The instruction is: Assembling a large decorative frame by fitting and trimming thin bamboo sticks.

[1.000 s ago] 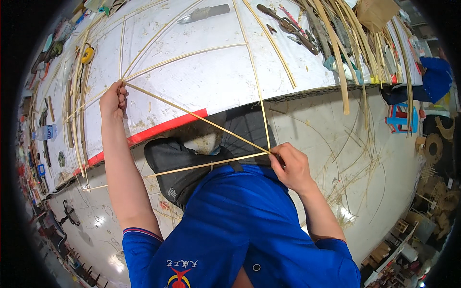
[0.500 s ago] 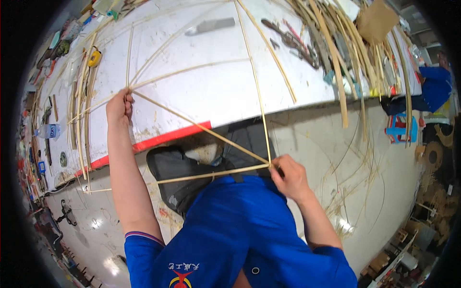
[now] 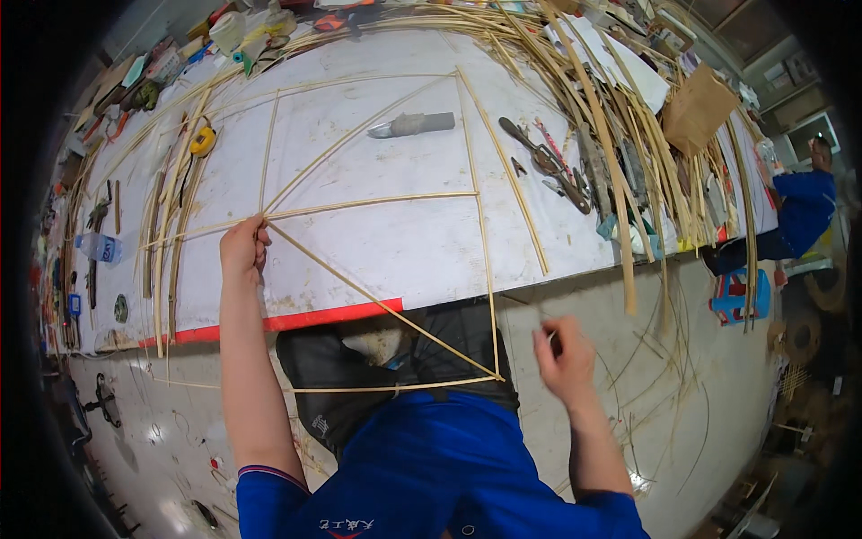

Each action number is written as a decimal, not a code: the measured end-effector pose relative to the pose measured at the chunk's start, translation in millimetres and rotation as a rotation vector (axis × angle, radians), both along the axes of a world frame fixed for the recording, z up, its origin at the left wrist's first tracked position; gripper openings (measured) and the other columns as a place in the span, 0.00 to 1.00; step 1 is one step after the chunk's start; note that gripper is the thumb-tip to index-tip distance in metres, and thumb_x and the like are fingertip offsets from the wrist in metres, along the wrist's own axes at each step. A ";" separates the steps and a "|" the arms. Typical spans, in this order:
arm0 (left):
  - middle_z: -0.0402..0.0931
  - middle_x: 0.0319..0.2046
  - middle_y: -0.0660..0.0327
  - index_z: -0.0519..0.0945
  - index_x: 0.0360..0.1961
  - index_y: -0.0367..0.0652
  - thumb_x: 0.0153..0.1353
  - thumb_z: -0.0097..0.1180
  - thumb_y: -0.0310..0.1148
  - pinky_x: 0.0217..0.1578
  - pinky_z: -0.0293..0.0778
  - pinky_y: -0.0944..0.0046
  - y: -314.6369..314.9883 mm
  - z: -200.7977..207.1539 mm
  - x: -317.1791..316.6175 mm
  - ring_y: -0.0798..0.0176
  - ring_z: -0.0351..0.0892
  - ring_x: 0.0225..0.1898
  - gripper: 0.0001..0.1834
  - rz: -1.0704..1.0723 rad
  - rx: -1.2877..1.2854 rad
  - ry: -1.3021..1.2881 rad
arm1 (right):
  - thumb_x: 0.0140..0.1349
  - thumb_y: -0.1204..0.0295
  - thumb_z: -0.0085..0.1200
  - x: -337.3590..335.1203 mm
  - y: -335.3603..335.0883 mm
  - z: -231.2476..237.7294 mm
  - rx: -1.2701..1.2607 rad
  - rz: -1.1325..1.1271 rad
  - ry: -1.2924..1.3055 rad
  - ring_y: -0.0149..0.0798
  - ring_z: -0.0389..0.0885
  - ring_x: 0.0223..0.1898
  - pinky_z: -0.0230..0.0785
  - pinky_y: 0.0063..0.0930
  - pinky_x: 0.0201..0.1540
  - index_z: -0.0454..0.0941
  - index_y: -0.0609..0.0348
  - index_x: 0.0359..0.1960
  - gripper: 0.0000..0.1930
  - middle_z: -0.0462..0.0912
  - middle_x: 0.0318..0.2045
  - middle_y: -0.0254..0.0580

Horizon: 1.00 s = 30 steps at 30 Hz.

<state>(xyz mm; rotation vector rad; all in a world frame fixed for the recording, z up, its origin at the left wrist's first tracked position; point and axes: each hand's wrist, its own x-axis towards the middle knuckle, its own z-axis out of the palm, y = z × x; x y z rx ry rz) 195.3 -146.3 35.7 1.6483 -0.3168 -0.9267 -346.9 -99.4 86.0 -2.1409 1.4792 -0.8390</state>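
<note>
A large frame of thin pale bamboo strips (image 3: 377, 203), with crossing diagonals, lies partly on the white-covered table (image 3: 359, 260) and reaches past its near edge over my lap. My left hand (image 3: 244, 249) is closed on the frame at the joint where several strips meet. Off to the right of the frame's near right corner (image 3: 499, 377) is my right hand (image 3: 566, 355), apart from it. Its fingers are loosely curled with a gap at the thumb, and I see nothing in them. A knife with a wrapped handle (image 3: 411, 125) lies on the table beneath the frame.
Bundled bamboo strips (image 3: 620, 153) overhang the table's right side, near pliers-like tools (image 3: 548, 162). Loose strips, a yellow tape measure (image 3: 204, 140) and a plastic bottle (image 3: 97, 247) lie at the left. A blue stool (image 3: 742, 296) and another person's blue sleeve (image 3: 804, 211) show at right.
My right hand has let go of the frame's near right corner and moved right, away from it. My left hand keeps its hold. The view has tilted, showing more of the table's far side.
</note>
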 end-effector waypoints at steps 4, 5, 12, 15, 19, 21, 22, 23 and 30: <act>0.76 0.18 0.66 0.82 0.33 0.40 0.68 0.62 0.35 0.12 0.52 0.72 -5.5 -5.2 -1.0 0.76 0.61 0.11 0.10 0.010 0.014 -0.009 | 0.64 0.77 0.62 2.9 -94.8 11.8 -0.118 -0.037 0.049 0.44 0.80 0.26 0.72 0.37 0.29 0.79 0.60 0.41 0.06 0.81 0.35 0.45; 0.76 0.18 0.66 0.82 0.33 0.40 0.68 0.62 0.35 0.12 0.52 0.72 -4.7 -3.9 -1.6 0.76 0.61 0.11 0.10 0.016 0.017 -0.024 | 0.64 0.77 0.62 3.5 -121.0 8.7 -0.173 -0.061 0.099 0.50 0.83 0.31 0.74 0.41 0.34 0.79 0.60 0.42 0.07 0.82 0.36 0.46; 0.76 0.17 0.66 0.82 0.33 0.39 0.69 0.62 0.35 0.11 0.52 0.72 -3.1 -3.8 -0.8 0.77 0.61 0.10 0.10 0.024 0.030 -0.031 | 0.67 0.68 0.58 12.1 -223.3 -24.8 -0.106 -0.177 0.469 0.60 0.85 0.40 0.76 0.55 0.43 0.78 0.58 0.42 0.08 0.86 0.37 0.53; 0.76 0.17 0.66 0.82 0.33 0.39 0.69 0.61 0.34 0.11 0.51 0.72 -1.5 -4.9 0.4 0.77 0.61 0.10 0.10 -0.001 0.012 -0.025 | 0.67 0.66 0.55 11.9 -232.2 -28.5 -0.123 -0.162 0.486 0.62 0.86 0.38 0.77 0.57 0.42 0.75 0.60 0.42 0.10 0.86 0.34 0.55; 0.76 0.17 0.66 0.82 0.33 0.40 0.69 0.62 0.35 0.11 0.51 0.72 -3.6 -6.3 1.1 0.77 0.60 0.10 0.10 0.016 0.016 -0.019 | 0.68 0.67 0.55 14.1 -229.0 -19.0 -0.063 -0.160 0.501 0.63 0.86 0.38 0.76 0.57 0.42 0.76 0.60 0.42 0.09 0.87 0.33 0.57; 0.76 0.17 0.66 0.82 0.33 0.40 0.69 0.62 0.35 0.11 0.50 0.72 -4.8 -7.6 0.7 0.77 0.60 0.10 0.10 0.023 0.028 -0.005 | 0.69 0.68 0.55 10.2 -217.3 -9.8 -0.025 -0.150 0.293 0.63 0.86 0.38 0.76 0.57 0.43 0.77 0.60 0.42 0.08 0.87 0.34 0.57; 0.76 0.18 0.66 0.82 0.33 0.40 0.69 0.62 0.35 0.11 0.51 0.72 -5.2 -8.6 3.0 0.76 0.60 0.10 0.10 0.030 0.010 -0.010 | 0.69 0.68 0.55 5.7 -213.8 -7.6 -0.025 -0.148 0.297 0.63 0.86 0.38 0.76 0.57 0.43 0.77 0.60 0.42 0.08 0.87 0.34 0.57; 0.76 0.18 0.66 0.82 0.33 0.40 0.69 0.62 0.35 0.11 0.51 0.72 -4.0 -10.0 4.3 0.76 0.59 0.10 0.10 0.038 -0.009 -0.014 | 0.69 0.69 0.55 -0.9 -210.9 -5.3 -0.022 -0.181 0.262 0.63 0.86 0.38 0.76 0.56 0.43 0.77 0.60 0.42 0.08 0.87 0.34 0.57; 0.76 0.18 0.66 0.82 0.33 0.40 0.69 0.62 0.36 0.11 0.51 0.72 -5.3 -6.8 2.7 0.76 0.60 0.10 0.11 0.011 0.014 -0.021 | 0.68 0.68 0.58 -26.3 -201.6 -10.4 0.001 -0.274 0.183 0.62 0.86 0.38 0.77 0.52 0.43 0.79 0.62 0.41 0.09 0.87 0.33 0.57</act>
